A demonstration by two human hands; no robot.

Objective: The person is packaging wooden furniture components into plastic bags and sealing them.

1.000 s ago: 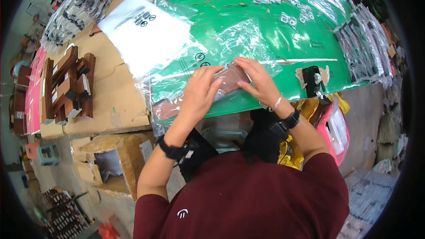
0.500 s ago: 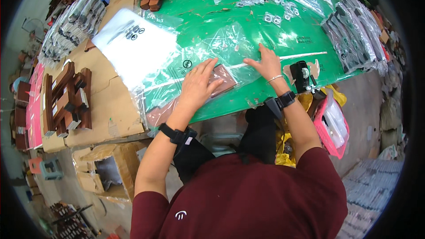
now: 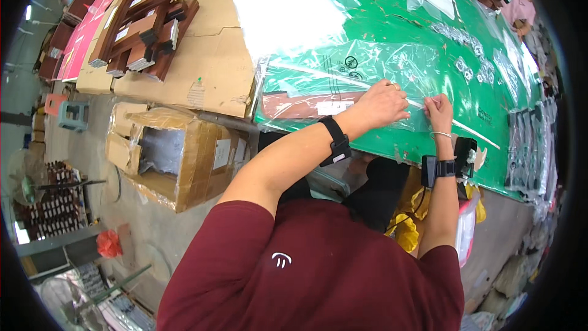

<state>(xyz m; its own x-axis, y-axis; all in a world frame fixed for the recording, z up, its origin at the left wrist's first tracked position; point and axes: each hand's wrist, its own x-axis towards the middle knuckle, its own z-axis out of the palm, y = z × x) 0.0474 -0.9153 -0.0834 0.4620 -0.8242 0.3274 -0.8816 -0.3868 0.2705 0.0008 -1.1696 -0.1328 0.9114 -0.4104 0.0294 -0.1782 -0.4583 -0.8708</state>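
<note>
A clear plastic bag lies flat on the green table, with a long brown piece inside it along the near edge. The brown piece bears a white label and looks like wood. My left hand rests on the bag near its right end, fingers curled and closed on the film. Just to the right, my right hand pinches the bag's edge between thumb and fingers. The brown piece's right end is hidden under my left hand and forearm.
White sheet-like bags lie at the back left. Brown wooden pieces are stacked on cardboard at the left, above an opened carton. Small packets of round parts lie to the right, near stacked wrapped goods. A black device hangs at the table edge.
My view has swung left, so the scene sits further right. Both hands went from open and flat to closed, and now sit close together at the bag's right end.
</note>
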